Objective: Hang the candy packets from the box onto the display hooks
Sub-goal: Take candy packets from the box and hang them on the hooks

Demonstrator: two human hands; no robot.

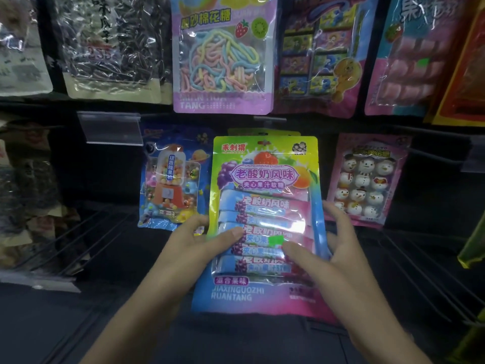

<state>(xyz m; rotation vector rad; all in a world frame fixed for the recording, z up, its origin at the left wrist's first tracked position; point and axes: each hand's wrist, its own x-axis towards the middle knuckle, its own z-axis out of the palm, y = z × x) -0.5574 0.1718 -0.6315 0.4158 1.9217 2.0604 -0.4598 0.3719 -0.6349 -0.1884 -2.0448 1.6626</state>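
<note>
Just right of the blue gumball packet [170,185], we hold the green candy packet [265,195] upright before the display, our left hand [199,240] gripping its left edge and our right hand [338,253] its right edge, thumbs on the front. We judge this the hanging step: a matching packet [262,132] peeks out behind its top, while the hook is hidden. Next we must line the hang hole [265,142] with the hook tip and push the packet on, kept level
</note>
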